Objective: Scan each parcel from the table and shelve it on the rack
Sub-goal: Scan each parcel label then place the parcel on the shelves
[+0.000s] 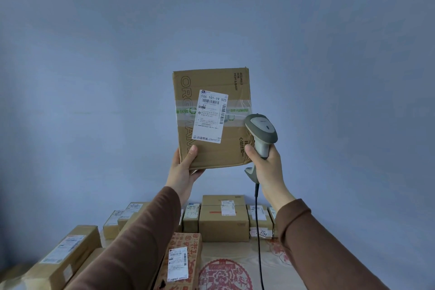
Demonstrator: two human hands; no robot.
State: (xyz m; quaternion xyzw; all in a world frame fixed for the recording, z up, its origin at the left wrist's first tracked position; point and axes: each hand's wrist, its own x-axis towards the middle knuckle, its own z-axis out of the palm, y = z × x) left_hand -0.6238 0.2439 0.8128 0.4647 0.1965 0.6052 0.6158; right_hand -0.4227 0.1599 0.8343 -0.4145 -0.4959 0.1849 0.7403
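A plain blue-grey wall (94,77) fills most of the view. Below it, the surface (270,263) carries a patterned covering with red prints, and many cardboard boxes stand or lie on it: a long box (63,256) at the left edge, a red-printed box (181,261) with a white label near the middle, a larger plain box (223,221) behind it, and smaller labelled boxes (259,219) in a row toward the back.

Two arms in brown sleeves (131,240) reach up in front of the wall. Raised well above the surface is the parcel (211,117), a flat cardboard box held upright with its broad face toward the camera, a white shipping label (210,116) with barcodes stuck slightly askew over a band of clear tape with green print.

The left hand (183,169) holds the parcel at its lower left corner: the grip is closed on it, the thumb pressed on the front face and the palm under the bottom edge, the other fingers hidden behind the cardboard.

The right hand (266,165) is wrapped tightly round the handle of a grey scanner (261,134), its grip fully closed. The scanner head sits just beside the parcel's right edge, overlapping its lower right part and level with the tape band, close to the label. A black cable (259,231) hangs from the scanner's base straight down past the boxes.
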